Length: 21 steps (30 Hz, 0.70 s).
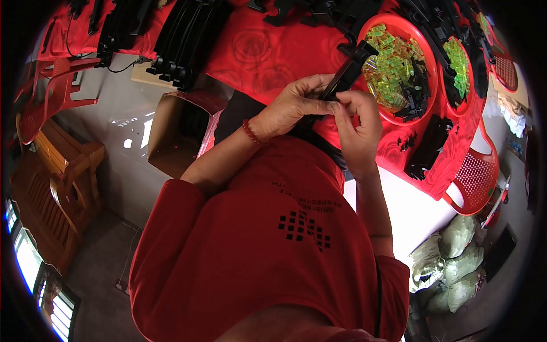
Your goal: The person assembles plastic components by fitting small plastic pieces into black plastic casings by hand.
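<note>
A long black plastic part (349, 69) with a hooked far end slants up over the red cloth in front of me. My left hand (297, 104) is closed around its lower half, thumb on the near side. At the part's right edge, the thumb and forefinger of my right hand (360, 122) are pinched together, touching it close to my left thumb. Whatever sits between those right fingertips is hidden. Just right of the part stands a red basin (434, 80) with yellow-green clear plastic pieces (393, 54) and small black pieces (415, 94).
Stacked black strips (188, 40) lie at the far left of the red-clothed table (248, 48). A second red basin (468, 97) stands further right. Below the table edge are an open cardboard box (162, 134), a red chair (476, 176) and pale bags (458, 265).
</note>
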{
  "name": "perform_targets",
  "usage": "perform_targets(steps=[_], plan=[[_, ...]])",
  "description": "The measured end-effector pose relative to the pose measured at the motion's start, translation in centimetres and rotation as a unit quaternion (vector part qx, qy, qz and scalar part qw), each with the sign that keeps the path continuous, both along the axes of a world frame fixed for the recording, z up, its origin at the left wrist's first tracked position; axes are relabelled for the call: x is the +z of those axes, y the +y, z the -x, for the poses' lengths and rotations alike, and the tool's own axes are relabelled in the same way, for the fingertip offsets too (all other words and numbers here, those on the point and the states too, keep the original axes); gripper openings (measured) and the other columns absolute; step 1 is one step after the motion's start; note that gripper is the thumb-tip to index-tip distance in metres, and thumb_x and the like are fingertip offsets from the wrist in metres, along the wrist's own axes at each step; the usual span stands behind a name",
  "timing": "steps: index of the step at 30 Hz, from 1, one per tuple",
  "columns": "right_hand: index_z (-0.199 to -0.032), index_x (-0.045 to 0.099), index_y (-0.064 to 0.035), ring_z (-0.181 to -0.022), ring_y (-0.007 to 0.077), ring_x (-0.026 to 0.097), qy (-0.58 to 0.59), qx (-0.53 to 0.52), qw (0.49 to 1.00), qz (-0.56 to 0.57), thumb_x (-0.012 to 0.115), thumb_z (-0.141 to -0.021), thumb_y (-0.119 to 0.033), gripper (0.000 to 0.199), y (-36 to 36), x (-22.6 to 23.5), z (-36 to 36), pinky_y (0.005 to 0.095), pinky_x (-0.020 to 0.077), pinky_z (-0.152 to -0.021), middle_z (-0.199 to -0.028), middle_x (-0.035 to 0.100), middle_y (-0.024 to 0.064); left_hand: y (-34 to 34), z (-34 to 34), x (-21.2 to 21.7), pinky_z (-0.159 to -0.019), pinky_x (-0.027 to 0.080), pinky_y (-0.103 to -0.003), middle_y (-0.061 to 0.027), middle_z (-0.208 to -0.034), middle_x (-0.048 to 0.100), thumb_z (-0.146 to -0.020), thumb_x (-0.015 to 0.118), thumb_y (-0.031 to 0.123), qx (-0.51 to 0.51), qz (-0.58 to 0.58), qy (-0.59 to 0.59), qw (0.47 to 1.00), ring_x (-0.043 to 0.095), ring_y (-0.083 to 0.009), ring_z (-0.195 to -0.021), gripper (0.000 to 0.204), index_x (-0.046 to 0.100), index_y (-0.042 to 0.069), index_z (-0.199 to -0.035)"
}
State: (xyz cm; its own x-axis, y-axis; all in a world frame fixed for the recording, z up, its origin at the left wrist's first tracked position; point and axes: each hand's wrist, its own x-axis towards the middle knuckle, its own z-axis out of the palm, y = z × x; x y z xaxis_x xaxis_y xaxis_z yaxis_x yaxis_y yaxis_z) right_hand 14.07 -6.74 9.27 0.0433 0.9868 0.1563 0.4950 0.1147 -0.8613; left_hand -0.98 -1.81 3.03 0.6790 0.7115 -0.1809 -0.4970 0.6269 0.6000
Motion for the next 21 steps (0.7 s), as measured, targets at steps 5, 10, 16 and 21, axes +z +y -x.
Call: perform_targets(steps=[5, 10, 16, 21], plan=[[-0.104, 0.057, -0.0002, -0.082, 0.0145, 0.058, 0.098, -0.019, 0.993, -0.070, 0.060, -0.089, 0.007, 0.016, 0.4, 0.6, 0.1, 0.0267, 0.0501, -0.075, -0.103, 0.058, 0.0117, 0.0, 0.0, 0.3, -0.098, 0.048, -0.032, -0.0072, -0.128, 0.058, -0.088, 0.065, -0.001, -0.017, 0.003, -0.011, 1.000, 0.058, -0.0170, -0.115, 0.054, 0.046, 0.001, -0.138], [-0.104, 0.054, 0.0030, -0.088, 0.0172, 0.062, 0.349, -0.066, 0.929, 0.107, 0.055, -0.094, 0.001, 0.011, 1.0, 2.7, -2.6, 0.0295, 0.0514, -0.080, -0.092, 0.063, 0.0137, 0.3, 0.8, 0.2, -0.093, 0.051, -0.033, -0.0120, -0.125, 0.060, -0.090, 0.062, 0.004, -0.026, 0.057, -0.028, 0.998, 0.063, -0.0235, -0.110, 0.053, 0.043, 0.001, -0.139], [-0.102, 0.058, 0.0007, -0.064, 0.0103, 0.051, 0.465, -0.133, 0.830, 0.279, 0.054, -0.096, -0.013, 0.015, 0.9, -0.2, -5.3, 0.0238, 0.0375, -0.055, -0.076, 0.056, 0.0045, 0.6, 0.9, -1.4, -0.091, 0.053, -0.039, -0.0183, -0.129, 0.057, -0.098, 0.050, 0.019, -0.054, 0.139, -0.108, 0.983, 0.063, -0.0311, -0.110, 0.050, 0.039, 0.000, -0.142], [-0.113, 0.060, 0.0020, -0.065, 0.0091, 0.053, 0.497, -0.018, 0.756, 0.425, 0.059, -0.095, -0.016, 0.025, 0.4, -1.3, -6.3, 0.0225, 0.0401, -0.056, -0.084, 0.061, 0.0031, 0.6, 0.9, -1.9, -0.091, 0.053, -0.040, -0.0211, -0.131, 0.056, -0.100, 0.042, 0.022, -0.051, 0.138, -0.129, 0.981, 0.063, -0.0334, -0.110, 0.050, 0.036, -0.001, -0.144]])
